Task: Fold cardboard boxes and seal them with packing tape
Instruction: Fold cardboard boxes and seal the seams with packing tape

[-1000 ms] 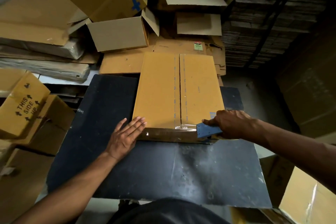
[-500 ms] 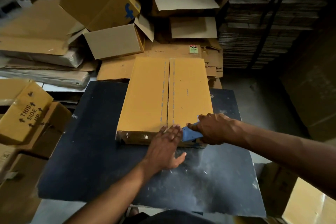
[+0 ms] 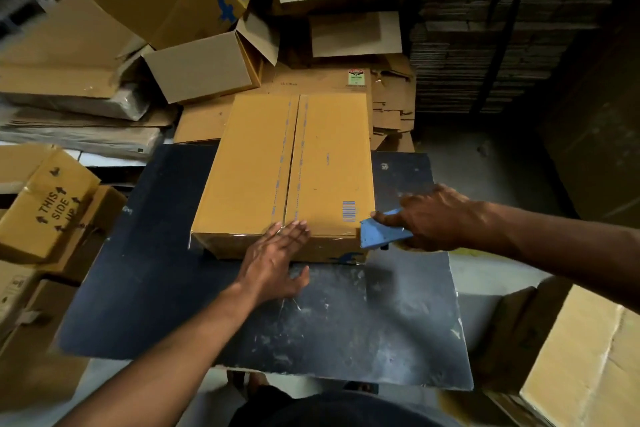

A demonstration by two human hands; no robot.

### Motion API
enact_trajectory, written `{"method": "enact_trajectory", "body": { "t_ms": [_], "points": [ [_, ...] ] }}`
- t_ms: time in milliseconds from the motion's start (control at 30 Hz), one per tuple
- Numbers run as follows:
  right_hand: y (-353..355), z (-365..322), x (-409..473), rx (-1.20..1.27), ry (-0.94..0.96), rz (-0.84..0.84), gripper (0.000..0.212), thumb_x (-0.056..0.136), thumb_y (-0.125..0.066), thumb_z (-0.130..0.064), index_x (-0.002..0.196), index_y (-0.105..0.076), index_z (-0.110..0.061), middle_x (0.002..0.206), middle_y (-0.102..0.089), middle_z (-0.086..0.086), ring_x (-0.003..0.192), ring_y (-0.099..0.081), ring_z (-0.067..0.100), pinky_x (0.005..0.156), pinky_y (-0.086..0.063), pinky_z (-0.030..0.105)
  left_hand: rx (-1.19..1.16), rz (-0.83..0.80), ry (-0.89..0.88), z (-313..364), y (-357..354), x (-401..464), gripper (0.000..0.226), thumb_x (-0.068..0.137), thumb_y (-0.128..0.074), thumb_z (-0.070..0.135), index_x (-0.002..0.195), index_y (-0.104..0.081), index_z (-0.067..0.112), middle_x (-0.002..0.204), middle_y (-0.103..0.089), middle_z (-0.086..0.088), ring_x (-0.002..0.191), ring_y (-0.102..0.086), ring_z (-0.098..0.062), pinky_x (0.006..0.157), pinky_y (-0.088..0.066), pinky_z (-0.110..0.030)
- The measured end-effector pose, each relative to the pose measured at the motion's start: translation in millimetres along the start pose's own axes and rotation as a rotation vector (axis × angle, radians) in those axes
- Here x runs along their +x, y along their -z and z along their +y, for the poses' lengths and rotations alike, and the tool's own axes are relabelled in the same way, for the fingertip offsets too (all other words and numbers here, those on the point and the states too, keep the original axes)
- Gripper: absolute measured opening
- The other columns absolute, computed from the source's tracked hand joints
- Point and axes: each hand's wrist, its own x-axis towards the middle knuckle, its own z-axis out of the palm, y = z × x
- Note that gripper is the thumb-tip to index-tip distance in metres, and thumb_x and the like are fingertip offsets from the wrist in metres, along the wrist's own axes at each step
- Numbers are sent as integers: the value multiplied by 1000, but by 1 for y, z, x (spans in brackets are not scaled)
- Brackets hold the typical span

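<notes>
While the left hand lies flat, fingers straight, on the box on the worktop, the right hand has its grip clenched round the blue tape dispenser at the corner.

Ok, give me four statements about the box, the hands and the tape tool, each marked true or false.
1. The left hand lies flat on the near edge of the box. True.
2. The right hand grips a red tape dispenser. False: the tape dispenser is blue.
3. The box's top flaps stand open. False: they are folded shut, meeting at a centre seam.
4. The box sits on a dark board. True.
</notes>
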Motion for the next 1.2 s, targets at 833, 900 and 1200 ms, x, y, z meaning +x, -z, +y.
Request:
{"method": "enact_trajectory", "body": {
  "t_ms": [833,900,1200],
  "points": [
    [-86,9,-13,339,-147,20,62,102,-55,-44,158,-28,-43,130,-60,1,120,-60,27,96,-49,48,162,-48,-77,43,39,37,74,86,-49,67,144,-60,23,149,-58,-2,135,-57,-19,111,-47,-42],
    [-82,8,-9,375,-140,26,57,101,-57,-43,154,-35,-45,127,-62,-3,119,-61,26,94,-49,49,134,-83,-201,53,43,53,73,87,-50,66,148,-54,26,155,-52,-1,139,-52,-18,114,-44,-41],
    [-59,5,-9,433,-196,-19,27,98,-60,-38,124,-63,-34,111,-66,-9,106,-63,20,94,-45,42,453,-453,-534,96,45,134,89,82,-34,83,153,-46,30,173,-12,-3,159,-11,-22,126,-14,-52]
  ]
}}
